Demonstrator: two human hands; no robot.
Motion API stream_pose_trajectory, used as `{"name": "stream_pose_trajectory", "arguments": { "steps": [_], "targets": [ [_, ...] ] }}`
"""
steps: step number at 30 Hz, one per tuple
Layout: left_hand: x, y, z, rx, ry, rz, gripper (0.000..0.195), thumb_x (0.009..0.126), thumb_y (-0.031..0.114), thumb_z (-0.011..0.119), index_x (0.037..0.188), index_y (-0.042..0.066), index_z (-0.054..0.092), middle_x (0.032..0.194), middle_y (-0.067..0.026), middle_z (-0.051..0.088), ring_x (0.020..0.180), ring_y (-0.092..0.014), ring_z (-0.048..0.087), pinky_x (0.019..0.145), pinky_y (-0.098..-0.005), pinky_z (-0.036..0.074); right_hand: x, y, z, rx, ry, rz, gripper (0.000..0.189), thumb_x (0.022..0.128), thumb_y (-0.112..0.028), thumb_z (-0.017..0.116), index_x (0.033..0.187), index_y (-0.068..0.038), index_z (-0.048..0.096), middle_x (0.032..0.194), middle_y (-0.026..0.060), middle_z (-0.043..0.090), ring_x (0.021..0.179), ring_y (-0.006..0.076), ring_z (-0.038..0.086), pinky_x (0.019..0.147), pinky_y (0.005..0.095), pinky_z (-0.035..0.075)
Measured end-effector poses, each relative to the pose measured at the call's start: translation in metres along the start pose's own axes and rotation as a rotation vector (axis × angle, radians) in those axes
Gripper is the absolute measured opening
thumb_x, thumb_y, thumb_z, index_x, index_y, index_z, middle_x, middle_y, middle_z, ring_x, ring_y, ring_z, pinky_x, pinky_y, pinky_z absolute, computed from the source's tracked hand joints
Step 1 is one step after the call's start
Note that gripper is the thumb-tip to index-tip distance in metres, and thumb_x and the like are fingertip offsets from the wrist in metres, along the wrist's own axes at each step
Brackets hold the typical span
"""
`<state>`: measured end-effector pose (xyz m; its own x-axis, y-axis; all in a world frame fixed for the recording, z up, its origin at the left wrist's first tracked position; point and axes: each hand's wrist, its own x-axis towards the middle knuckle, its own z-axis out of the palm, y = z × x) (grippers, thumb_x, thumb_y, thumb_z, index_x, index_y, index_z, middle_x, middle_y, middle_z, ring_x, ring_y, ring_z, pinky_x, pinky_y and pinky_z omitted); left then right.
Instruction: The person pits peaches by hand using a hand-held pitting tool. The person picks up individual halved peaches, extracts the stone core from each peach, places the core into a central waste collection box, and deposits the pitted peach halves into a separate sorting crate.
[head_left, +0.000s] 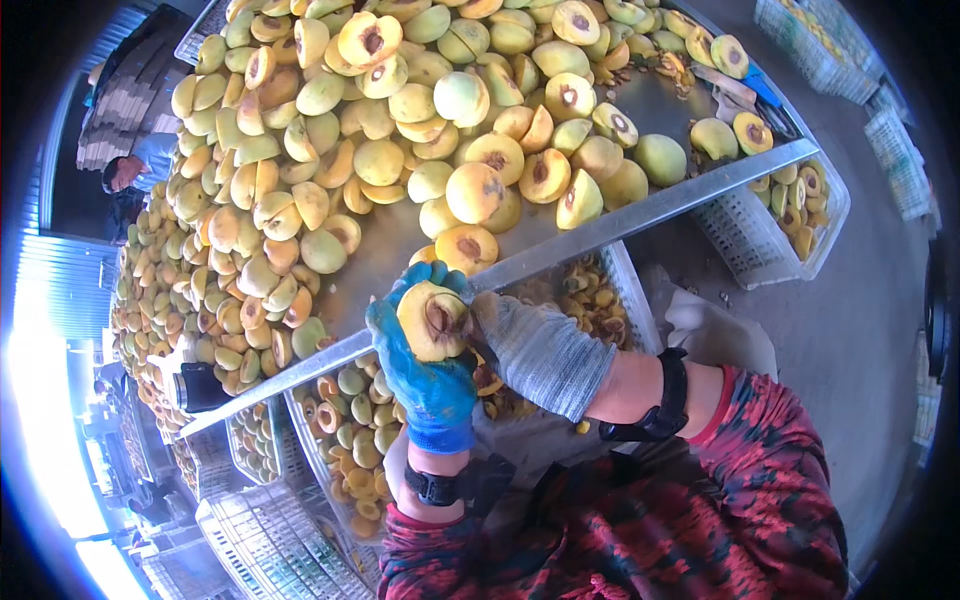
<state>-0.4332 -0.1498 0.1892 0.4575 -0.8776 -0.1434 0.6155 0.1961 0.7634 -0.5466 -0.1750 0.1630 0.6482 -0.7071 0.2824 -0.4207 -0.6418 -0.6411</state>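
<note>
My left hand (427, 394), in a blue coated glove, holds a yellow peach half (421, 322) with its cut face and brown pit cavity turned up. My right hand (544, 352) wears a grey knit glove and is closed at the fruit's right side. Its fingers grip a dark, narrow hand tool (474, 330), mostly hidden, whose end meets the pit cavity. Both hands are just in front of the metal rim (574, 238) of a worktable. Beyond the rim lies a large heap of halved peaches (379, 161), some cut face up, showing pits or cavities.
Below the rim stand a crate of peach halves (360, 435) and a crate with pits and scraps (596, 296). Another white plastic crate (750, 240) is at the right. A knife (724, 82) lies on the table, a black cup (199, 388) at its left edge. A person (146, 169) is beyond the heap.
</note>
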Motion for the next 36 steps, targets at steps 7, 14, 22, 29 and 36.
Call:
{"name": "stream_pose_trajectory", "arguments": {
  "steps": [7, 14, 22, 29, 36],
  "targets": [
    [-0.010, 0.000, 0.000, 0.364, -0.082, 0.217, 0.019, 0.090, 0.015, 0.043, 0.096, -0.002, 0.047, 0.099, -0.0111, 0.052, 0.087, -0.019, 0.054, 0.085, -0.0329, 0.045, -0.009, -0.005, 0.005, 0.051, 0.030, 0.001, 0.029, 0.082, -0.017, 0.051, 0.105, 0.000, 0.045, 0.089, 0.0170, 0.055, 0.074, 0.0307, 0.059, 0.059, 0.0386, 0.047],
    [-0.005, 0.001, -0.012, 0.429, -0.264, 0.173, 0.019, 0.089, 0.013, 0.045, 0.098, -0.004, 0.048, 0.097, -0.0127, 0.054, 0.082, -0.020, 0.055, 0.080, -0.0310, 0.047, -0.013, -0.004, 0.021, 0.449, -0.152, 0.172, 0.026, 0.089, -0.019, 0.045, 0.108, -0.003, 0.049, 0.096, 0.0166, 0.055, 0.086, 0.0295, 0.056, 0.076, 0.0372, 0.045],
    [-0.003, -0.004, 0.001, 0.468, -0.177, 0.285, 0.037, 0.091, 0.028, 0.042, 0.107, -0.006, 0.048, 0.105, -0.0156, 0.054, 0.085, -0.022, 0.057, 0.079, -0.0320, 0.048, -0.006, -0.003, 0.042, 0.292, 0.123, -0.078, 0.035, 0.087, -0.018, 0.046, 0.116, 0.002, 0.042, 0.093, 0.0240, 0.052, 0.074, 0.0377, 0.058, 0.063, 0.0415, 0.048],
    [-0.005, -0.002, -0.005, 0.462, -0.139, 0.080, 0.044, 0.090, 0.035, 0.043, 0.106, -0.005, 0.051, 0.095, -0.0157, 0.059, 0.083, -0.025, 0.059, 0.076, -0.0342, 0.050, -0.018, -0.002, 0.025, 0.427, -0.126, 0.035, 0.049, 0.083, -0.022, 0.051, 0.124, 0.001, 0.039, 0.095, 0.0246, 0.052, 0.080, 0.0373, 0.058, 0.070, 0.0416, 0.047],
    [0.002, 0.008, -0.014, 0.407, -0.297, -0.088, 0.021, 0.087, 0.020, 0.054, 0.094, 0.000, 0.054, 0.096, -0.0166, 0.058, 0.078, -0.026, 0.061, 0.069, -0.0371, 0.053, -0.019, -0.005, 0.021, 0.434, -0.178, -0.087, 0.016, 0.084, -0.004, 0.050, 0.099, 0.002, 0.049, 0.088, 0.0145, 0.052, 0.080, 0.0224, 0.056, 0.075, 0.0328, 0.048]
  ]
}}
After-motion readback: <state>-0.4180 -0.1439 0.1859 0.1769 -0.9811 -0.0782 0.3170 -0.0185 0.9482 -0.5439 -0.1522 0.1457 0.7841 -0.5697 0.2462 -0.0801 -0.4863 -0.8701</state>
